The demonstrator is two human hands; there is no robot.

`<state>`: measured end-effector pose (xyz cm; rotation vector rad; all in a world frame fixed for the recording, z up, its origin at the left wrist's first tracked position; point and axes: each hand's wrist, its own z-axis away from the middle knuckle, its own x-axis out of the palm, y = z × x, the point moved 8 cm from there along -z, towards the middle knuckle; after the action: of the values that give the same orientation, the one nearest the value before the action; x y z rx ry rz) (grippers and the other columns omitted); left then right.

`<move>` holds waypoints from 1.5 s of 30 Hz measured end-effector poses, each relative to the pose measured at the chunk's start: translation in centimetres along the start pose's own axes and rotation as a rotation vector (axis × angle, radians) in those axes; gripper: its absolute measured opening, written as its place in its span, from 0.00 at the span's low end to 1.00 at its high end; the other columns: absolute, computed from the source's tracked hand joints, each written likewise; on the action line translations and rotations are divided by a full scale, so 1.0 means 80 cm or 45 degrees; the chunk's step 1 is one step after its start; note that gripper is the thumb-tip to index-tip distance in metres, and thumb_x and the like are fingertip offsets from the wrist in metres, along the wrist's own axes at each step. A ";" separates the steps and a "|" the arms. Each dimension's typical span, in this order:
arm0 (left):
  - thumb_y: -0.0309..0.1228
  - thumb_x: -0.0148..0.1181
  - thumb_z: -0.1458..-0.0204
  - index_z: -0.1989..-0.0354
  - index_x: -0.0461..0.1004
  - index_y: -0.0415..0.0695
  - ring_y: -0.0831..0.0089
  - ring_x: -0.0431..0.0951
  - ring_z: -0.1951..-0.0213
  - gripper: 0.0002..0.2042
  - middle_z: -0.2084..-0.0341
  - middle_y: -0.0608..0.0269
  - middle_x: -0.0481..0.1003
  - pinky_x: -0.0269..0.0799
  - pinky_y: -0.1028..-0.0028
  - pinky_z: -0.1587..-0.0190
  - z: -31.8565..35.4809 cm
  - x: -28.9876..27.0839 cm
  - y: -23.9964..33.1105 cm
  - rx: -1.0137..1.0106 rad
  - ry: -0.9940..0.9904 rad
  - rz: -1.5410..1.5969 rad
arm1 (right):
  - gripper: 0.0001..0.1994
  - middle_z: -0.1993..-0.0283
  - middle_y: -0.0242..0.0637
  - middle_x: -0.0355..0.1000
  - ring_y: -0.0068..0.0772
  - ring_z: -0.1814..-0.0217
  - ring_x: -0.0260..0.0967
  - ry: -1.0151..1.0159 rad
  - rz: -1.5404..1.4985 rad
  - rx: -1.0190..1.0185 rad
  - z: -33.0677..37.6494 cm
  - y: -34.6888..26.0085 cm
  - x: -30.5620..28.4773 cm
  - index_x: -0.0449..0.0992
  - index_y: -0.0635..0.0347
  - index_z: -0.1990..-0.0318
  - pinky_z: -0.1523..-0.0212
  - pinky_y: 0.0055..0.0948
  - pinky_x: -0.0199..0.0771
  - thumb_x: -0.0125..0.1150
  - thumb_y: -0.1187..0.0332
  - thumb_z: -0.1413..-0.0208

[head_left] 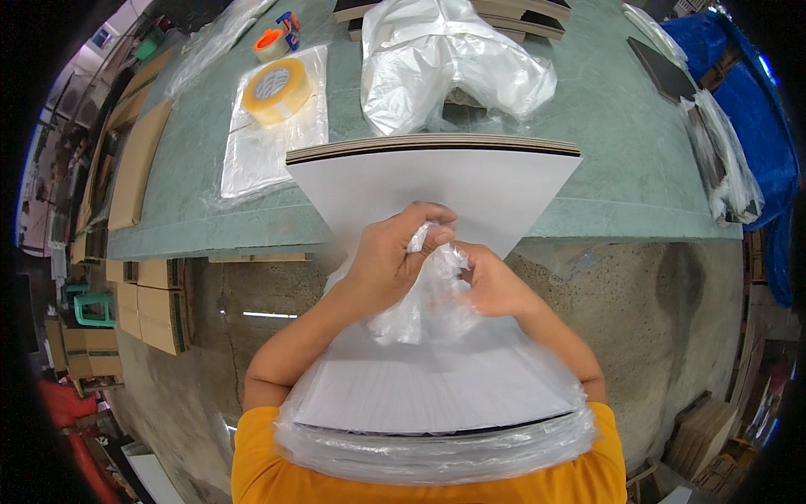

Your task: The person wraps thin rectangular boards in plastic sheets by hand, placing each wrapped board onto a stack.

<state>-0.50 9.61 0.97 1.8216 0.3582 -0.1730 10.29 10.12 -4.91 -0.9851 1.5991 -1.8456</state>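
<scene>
A stack of thin boards [470, 181] with a white face rests at the front edge of the table and reaches back to my body. A clear plastic bag [403, 323] wraps the near part, crumpled in layers at my chest. My left hand [390, 252] is closed on a bunched fold of the bag over the middle of the boards. Beside it, my right hand [494, 281] pinches the same gathered plastic, slightly blurred. The far ends of the boards stick out of the bag, showing dark and tan edges.
On the green table [596, 202] lie a roll of clear tape [277, 91] on flat plastic bags [267, 160], an orange tape roll [269, 44], and a crumpled pile of plastic [453, 63]. A plastic-wrapped bundle [722, 155] sits at the right edge. Cardboard boxes [151, 307] stand below left.
</scene>
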 end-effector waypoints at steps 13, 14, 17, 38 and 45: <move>0.49 0.51 0.52 0.79 0.67 0.40 0.85 0.59 0.79 0.21 0.85 0.72 0.64 0.56 0.82 0.75 0.020 0.006 -0.060 -0.539 -0.091 0.322 | 0.16 0.69 0.35 0.69 0.26 0.69 0.65 0.514 -0.114 0.012 0.041 -0.002 -0.072 0.71 0.63 0.66 0.66 0.25 0.64 0.50 0.57 0.49; 0.45 0.51 0.51 0.80 0.66 0.41 0.86 0.59 0.79 0.18 0.84 0.73 0.64 0.56 0.83 0.76 0.023 0.002 -0.064 -0.557 -0.046 0.328 | 0.17 0.69 0.36 0.68 0.27 0.68 0.66 0.678 -0.063 -0.110 0.047 -0.024 -0.081 0.71 0.62 0.66 0.65 0.26 0.64 0.48 0.55 0.49; 0.37 0.51 0.49 0.80 0.65 0.42 0.88 0.59 0.79 0.13 0.84 0.73 0.64 0.55 0.85 0.77 0.025 -0.011 -0.072 -0.573 0.064 0.345 | 0.20 0.69 0.39 0.68 0.30 0.66 0.66 0.304 0.519 0.046 0.091 -0.058 -0.056 0.71 0.63 0.68 0.64 0.27 0.64 0.43 0.53 0.47; 0.29 0.56 0.55 0.72 0.71 0.39 0.73 0.69 0.70 0.06 0.71 0.61 0.70 0.64 0.76 0.63 0.055 -0.083 -0.097 -0.711 0.239 0.178 | 0.14 0.73 0.34 0.71 0.22 0.72 0.68 0.918 -0.814 0.020 0.069 -0.020 -0.130 0.69 0.66 0.61 0.70 0.20 0.70 0.60 0.69 0.55; 0.11 0.43 0.68 0.85 0.53 0.41 0.77 0.68 0.73 0.10 0.78 0.61 0.67 0.66 0.76 0.65 0.020 -0.108 0.029 0.305 0.603 0.033 | 0.18 0.68 0.39 0.71 0.26 0.68 0.70 0.215 -0.227 0.061 0.050 -0.059 -0.058 0.66 0.69 0.56 0.63 0.23 0.71 0.58 0.76 0.57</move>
<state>-7.80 6.24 5.23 2.0970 0.6672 0.2502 16.64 12.08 -0.98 -1.0022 1.5986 -2.1278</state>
